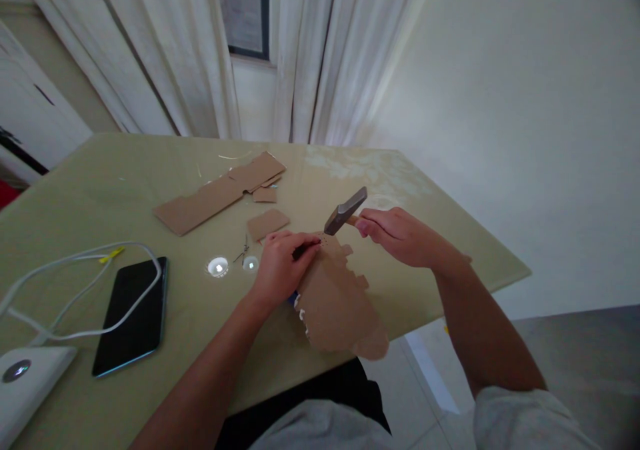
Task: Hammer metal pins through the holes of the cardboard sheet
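In my right hand (pixel 400 235) is a hammer (pixel 346 210), held by its wooden handle close to the metal head. The head hangs just over the top edge of a torn piece of brown cardboard (pixel 335 297), where several small dark holes or dots show. My left hand (pixel 285 263) rests at the cardboard's upper left, thumb and fingertips pinched together near those dots. Whatever is between the fingertips is too small to make out. Something blue, mostly hidden, lies under the cardboard's left side. Beside my left hand is a small cluster of thin nails (pixel 243 250).
Long cardboard strips (pixel 215 200) and a small cardboard piece (pixel 269 223) lie farther back on the table (pixel 190 330). At the left are a black phone or tablet (pixel 133 317), a looped white cable (pixel 75 335) and a white device (pixel 35 383). Curtains (pixel 175 50) hang behind.
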A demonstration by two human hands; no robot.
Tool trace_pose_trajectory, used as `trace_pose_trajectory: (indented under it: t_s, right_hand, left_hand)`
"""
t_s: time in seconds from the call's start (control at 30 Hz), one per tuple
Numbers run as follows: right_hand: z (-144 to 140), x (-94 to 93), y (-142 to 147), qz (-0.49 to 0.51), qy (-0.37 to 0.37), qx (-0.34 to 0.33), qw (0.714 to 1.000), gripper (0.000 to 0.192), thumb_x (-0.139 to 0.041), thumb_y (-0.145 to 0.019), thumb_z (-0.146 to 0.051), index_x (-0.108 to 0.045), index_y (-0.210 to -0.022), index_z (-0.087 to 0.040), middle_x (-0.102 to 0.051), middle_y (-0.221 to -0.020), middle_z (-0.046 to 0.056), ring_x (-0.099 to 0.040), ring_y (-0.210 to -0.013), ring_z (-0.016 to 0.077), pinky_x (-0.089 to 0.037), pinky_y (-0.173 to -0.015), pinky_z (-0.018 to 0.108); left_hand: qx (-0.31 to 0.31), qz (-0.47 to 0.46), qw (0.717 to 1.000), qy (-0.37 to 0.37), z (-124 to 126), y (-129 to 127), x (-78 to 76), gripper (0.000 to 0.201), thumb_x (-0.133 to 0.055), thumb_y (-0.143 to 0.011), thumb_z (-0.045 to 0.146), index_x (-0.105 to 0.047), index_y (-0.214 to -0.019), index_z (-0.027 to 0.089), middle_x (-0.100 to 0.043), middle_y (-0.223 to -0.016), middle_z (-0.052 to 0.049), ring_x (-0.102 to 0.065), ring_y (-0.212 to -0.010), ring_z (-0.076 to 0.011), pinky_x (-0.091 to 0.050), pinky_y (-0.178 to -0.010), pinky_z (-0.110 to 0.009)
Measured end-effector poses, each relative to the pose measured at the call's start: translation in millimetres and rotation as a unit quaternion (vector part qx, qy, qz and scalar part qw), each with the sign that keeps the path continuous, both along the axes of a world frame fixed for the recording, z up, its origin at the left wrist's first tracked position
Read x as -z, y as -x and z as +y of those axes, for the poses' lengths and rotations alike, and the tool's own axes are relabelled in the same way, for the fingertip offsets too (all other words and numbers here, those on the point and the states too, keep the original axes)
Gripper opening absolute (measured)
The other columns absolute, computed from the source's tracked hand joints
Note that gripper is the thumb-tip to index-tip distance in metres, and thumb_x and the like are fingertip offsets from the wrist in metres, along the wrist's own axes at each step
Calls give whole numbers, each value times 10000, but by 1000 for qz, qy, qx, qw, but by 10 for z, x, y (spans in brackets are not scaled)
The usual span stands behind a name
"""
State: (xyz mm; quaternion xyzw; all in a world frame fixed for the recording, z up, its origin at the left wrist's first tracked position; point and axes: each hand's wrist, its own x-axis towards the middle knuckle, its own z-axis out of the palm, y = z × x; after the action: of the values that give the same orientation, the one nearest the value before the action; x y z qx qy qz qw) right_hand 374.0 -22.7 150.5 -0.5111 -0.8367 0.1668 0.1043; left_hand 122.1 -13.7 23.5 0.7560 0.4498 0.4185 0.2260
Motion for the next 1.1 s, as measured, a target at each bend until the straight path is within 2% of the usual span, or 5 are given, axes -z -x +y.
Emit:
trace_pose_trajectory:
  t_s: [0.3,0.5,0.73,0.93,1.1]
  right_hand:
    - [27,-74,37,1,-26,-17,1000,526,-359,-1174,-533,-637,-868,-208,-615,-725,5,-561,-683,171,-332,-718,325]
    - [106,-180,121,26,-50,3,998,538,-377,-1167,-545,-622,-829,-205,-623,-722,4,-548,-671,159,-329,-704,325]
    - [287,-284,229,61,-109,-17,992,612,-443,-1112,-683,-523,-722,-218,-443,-614,-41,-440,-614,138,-267,-645,332]
    - [382,-257,203,70,-93,-42,992,610,-408,-1129,-680,-606,-801,-205,-580,-675,0,-509,-652,154,-286,-651,321]
    - [458,-208,128,55,-108,-58,991,637,-378,-1133,-699,-586,-788,-204,-585,-676,2,-499,-643,147,-276,-661,326]
  left_hand:
    - [21,-29,999,28,44,15,16,117,-750,-986,309,-857,-1012,269,-848,-935,-32,-742,-855,-236,-544,-897,-421]
    - [6,-30,999,31,51,28,17,114,-747,-964,331,-840,-978,268,-834,-940,-41,-726,-925,-260,-532,-958,-467]
    - [3,-35,998,57,33,67,17,181,-702,-976,389,-836,-983,268,-826,-957,-58,-709,-942,-257,-550,-897,-429]
    - [6,-26,999,38,9,102,13,181,-699,-988,395,-832,-995,272,-834,-964,-47,-718,-915,-243,-558,-865,-408]
    - [-2,-34,999,32,-10,130,40,167,-724,-992,399,-830,-1012,271,-838,-1000,-40,-740,-927,-226,-571,-853,-373]
